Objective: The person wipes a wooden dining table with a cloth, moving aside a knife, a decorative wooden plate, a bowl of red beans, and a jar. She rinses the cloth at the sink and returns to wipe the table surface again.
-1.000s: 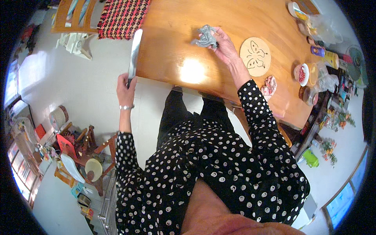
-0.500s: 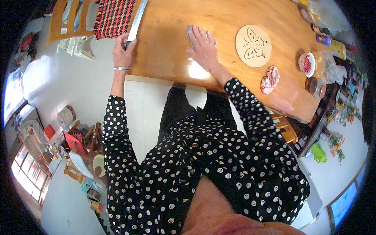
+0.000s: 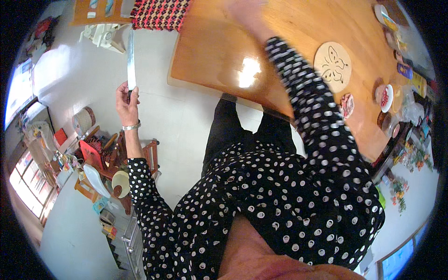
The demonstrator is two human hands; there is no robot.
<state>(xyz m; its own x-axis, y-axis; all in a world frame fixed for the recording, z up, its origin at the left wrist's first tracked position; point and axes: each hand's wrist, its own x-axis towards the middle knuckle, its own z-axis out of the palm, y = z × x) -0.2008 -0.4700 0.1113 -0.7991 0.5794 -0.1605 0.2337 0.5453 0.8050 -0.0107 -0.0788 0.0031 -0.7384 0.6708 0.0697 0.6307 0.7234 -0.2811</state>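
My left hand [image 3: 126, 105] is closed round the dark handle of a long knife [image 3: 131, 60], off the left side of the wooden table [image 3: 210, 56] and above the floor. The blade points up and away from me. Over the far part of the table my right hand [image 3: 247, 14] is smeared by motion and partly cut off by the picture's upper edge; its fingers and anything under them cannot be made out. To its right on the tabletop is a round pale board [image 3: 332, 66] with a dark butterfly outline. Nearer me sits a crumpled red-and-white cloth [image 3: 346, 105].
A white bowl with red bits [image 3: 386, 98], jars and packages stand along the table's right side. A red-and-black woven mat [image 3: 161, 14] hangs at the table's far left corner, beside a wooden chair [image 3: 100, 11]. A white stool [image 3: 102, 38] is on the floor.
My left hand has swung the knife left, away from the table edge. My right hand, earlier pressed on a grey item on the tabletop, has moved farther away. The view has shifted left.
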